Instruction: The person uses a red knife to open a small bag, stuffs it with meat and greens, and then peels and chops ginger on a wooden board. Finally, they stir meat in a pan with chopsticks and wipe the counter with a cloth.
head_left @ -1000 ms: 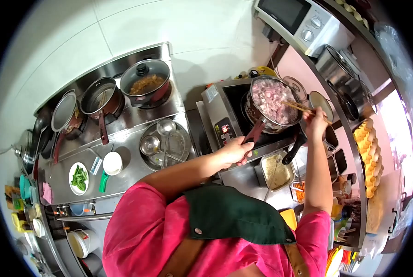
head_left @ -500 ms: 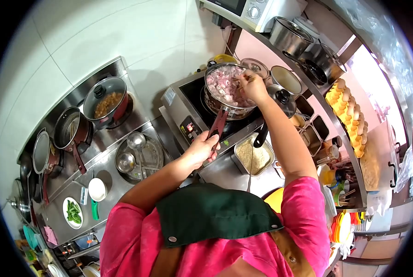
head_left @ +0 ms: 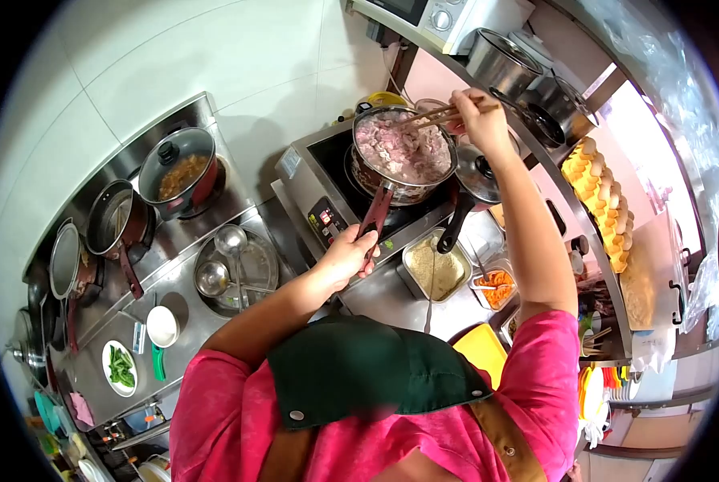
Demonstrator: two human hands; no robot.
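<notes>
Clamped round the red handle (head_left: 375,215), the left hand (head_left: 347,259) is steadying the pan (head_left: 407,191) on the cooker (head_left: 311,181). I am seeing the meat (head_left: 399,149) filling that pan, looking pale pink with greyer patches, so I am judging the cooking as under way but not finished. Chopsticks (head_left: 430,119) are reaching over the far rim, their tips possibly touching the meat, though the angle is making that hard to tell. The right hand (head_left: 478,112) is pinching them tight between its fingers. Below it a lidded pot (head_left: 478,170) is sitting beside the pan, and carrot shreds (head_left: 496,287) are waiting nearer me.
</notes>
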